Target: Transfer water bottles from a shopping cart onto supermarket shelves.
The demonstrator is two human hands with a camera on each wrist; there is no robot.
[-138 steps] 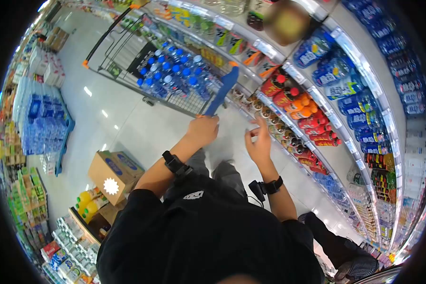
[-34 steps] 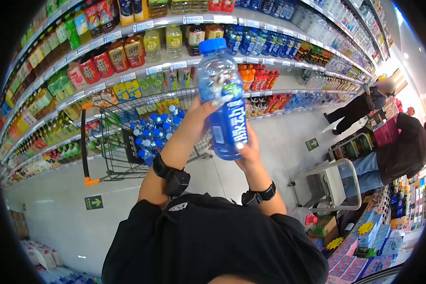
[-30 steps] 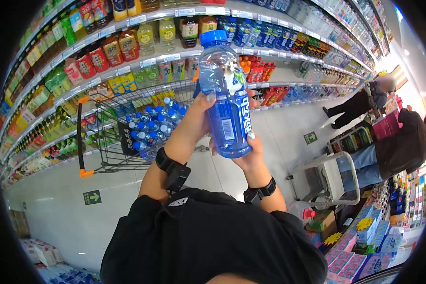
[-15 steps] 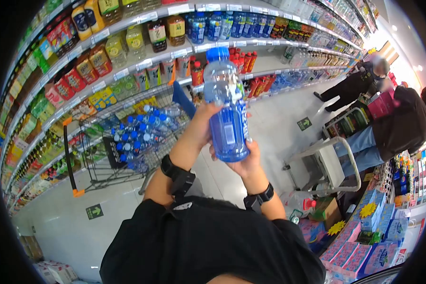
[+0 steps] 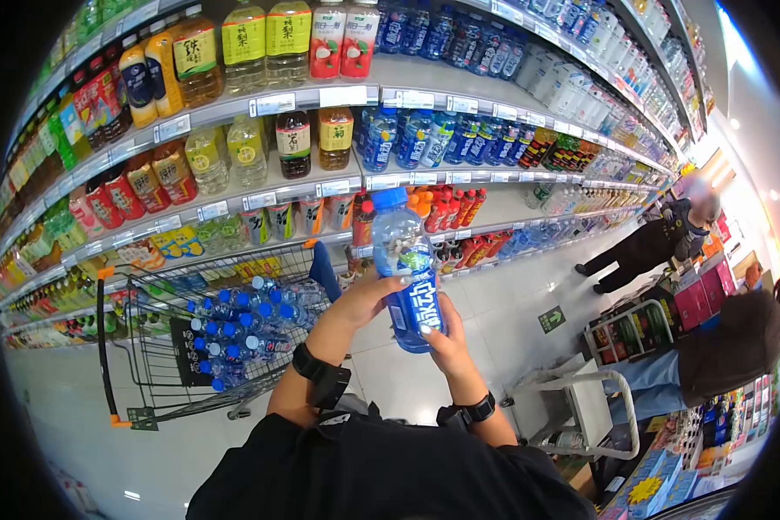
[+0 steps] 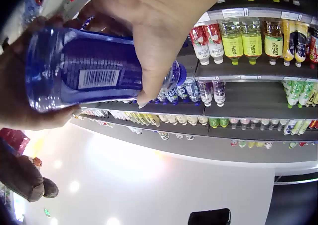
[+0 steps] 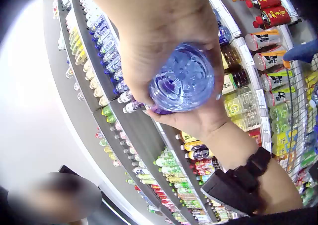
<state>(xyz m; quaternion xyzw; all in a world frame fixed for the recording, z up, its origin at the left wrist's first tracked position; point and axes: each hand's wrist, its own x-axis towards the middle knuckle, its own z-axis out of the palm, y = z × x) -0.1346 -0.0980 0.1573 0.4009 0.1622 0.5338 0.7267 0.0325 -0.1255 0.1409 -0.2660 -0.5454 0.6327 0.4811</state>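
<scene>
A large blue bottle (image 5: 405, 276) with a blue cap is held upright, slightly tilted, in front of the person's chest. The left hand (image 5: 366, 299) grips its left side, thumb across the label. Lower on the right side, the right hand (image 5: 450, 342) grips it near the base. In the left wrist view the bottle (image 6: 94, 68) shows its barcode, with the left hand (image 6: 144, 31) around its upper part. The right wrist view looks at the bottle's base (image 7: 183, 81), between the right hand (image 7: 164, 41) and the left hand (image 7: 203, 118).
A shopping cart (image 5: 160, 347) holding several blue-capped bottles (image 5: 234, 334) stands at the left, beside long drink shelves (image 5: 295, 186). At the right are a white-handled trolley (image 5: 594, 407), a person in a brown jacket (image 5: 728, 355) and a person in dark clothes (image 5: 667, 238).
Compared with half a second ago, the bottle and both hands sit lower in the head view, and its label faces the camera more. The cart appears further left and lower, with more upper shelves showing.
</scene>
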